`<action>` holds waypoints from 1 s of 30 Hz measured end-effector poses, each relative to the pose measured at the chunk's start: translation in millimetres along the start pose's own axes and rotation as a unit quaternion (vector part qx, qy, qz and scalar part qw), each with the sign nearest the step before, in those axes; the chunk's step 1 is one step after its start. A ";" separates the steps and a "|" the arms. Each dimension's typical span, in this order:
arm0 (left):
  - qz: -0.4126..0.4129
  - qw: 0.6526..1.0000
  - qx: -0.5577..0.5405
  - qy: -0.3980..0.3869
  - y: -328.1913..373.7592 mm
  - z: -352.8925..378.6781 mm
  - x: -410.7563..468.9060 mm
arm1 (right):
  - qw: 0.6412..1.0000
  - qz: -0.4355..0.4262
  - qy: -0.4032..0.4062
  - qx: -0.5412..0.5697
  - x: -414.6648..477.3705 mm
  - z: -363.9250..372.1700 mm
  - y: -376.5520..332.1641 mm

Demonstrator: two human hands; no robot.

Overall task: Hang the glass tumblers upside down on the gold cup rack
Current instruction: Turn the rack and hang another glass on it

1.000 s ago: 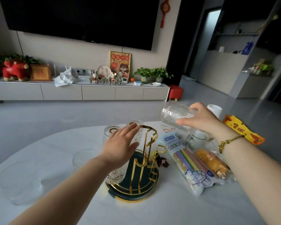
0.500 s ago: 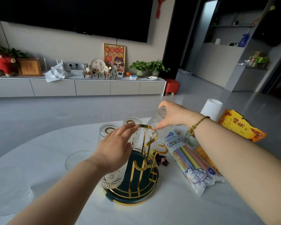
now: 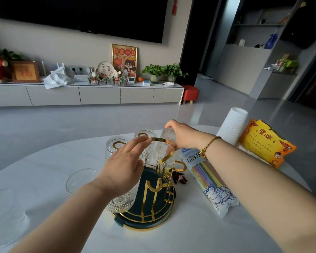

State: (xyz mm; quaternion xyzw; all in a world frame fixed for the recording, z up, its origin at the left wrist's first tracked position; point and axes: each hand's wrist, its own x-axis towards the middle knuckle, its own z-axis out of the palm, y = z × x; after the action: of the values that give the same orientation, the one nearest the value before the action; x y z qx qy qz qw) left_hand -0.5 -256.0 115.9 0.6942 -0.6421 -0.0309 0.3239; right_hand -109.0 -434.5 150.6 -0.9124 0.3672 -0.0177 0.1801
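Observation:
The gold cup rack [image 3: 154,190] stands on a dark green round tray with a gold rim, on the white table [image 3: 44,165]. Three ribbed glass tumblers hang upside down on it: one at the front left [image 3: 121,201], one at the back left [image 3: 113,147], one at the back [image 3: 144,134]. My left hand [image 3: 122,170] rests with spread fingers on the rack's top handle. My right hand [image 3: 182,136] grips another tumbler [image 3: 169,135] by its base, upside down over a rack arm at the back right.
A clear glass bowl [image 3: 80,179] sits left of the rack, a larger glass dish [image 3: 5,216] at the table's left edge. Right of the rack lie a packet of coloured straws [image 3: 208,178], an orange packet [image 3: 263,143] and a white ribbed cup [image 3: 232,125].
My right hand has carried the tumbler from above the straw packet leftward and down onto the rack's back right arm, turning it upside down. My left hand has stayed on the rack.

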 end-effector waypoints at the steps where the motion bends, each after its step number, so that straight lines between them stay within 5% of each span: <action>1: 0.000 1.000 0.000 0.000 -0.1 0.4 -0.4 | 1.000 -0.011 -0.003 -0.005 0.5 2.8 0.4; 11: -0.003 1.000 -0.018 0.003 -1.9 1.9 -0.5 | 0.997 -0.074 0.000 -0.022 -2.7 20.5 6.5; 30: -0.017 0.999 0.047 -0.009 1.4 -2.2 0.9 | 0.997 -0.034 0.060 0.018 -34.9 3.3 15.8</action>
State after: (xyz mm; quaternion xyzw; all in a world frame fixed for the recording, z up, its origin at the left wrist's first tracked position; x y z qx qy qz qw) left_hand -0.5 -255.8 118.6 0.7190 -0.6340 -0.0125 0.2846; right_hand -144.4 -420.4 145.6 -0.9181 0.3457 -0.0857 0.1737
